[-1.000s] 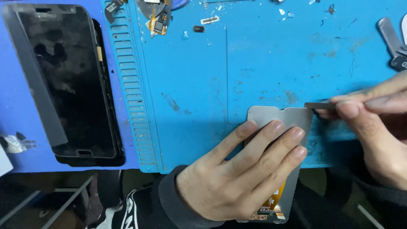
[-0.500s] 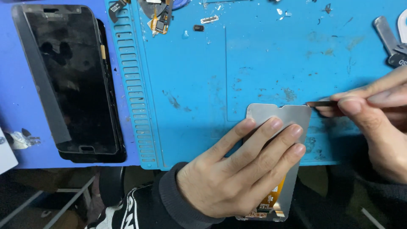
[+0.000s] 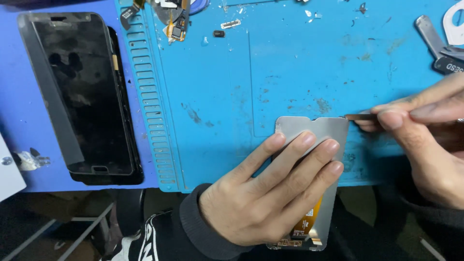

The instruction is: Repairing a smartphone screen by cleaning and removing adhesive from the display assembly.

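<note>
A grey phone screen panel lies face down at the near edge of the blue work mat, with an orange flex strip at its lower end. My left hand presses flat on the panel with the fingers spread across it. My right hand pinches a thin metal tool, whose tip touches the panel's top right corner.
A black phone with a dark screen lies on the left. Small parts and a flex cable sit at the mat's far edge. Metal tweezers lie at the top right. A white object is at the left edge.
The thin tool's tip has stayed at the panel's top right corner. Both hands keep almost the same place; the view has shifted only slightly.
</note>
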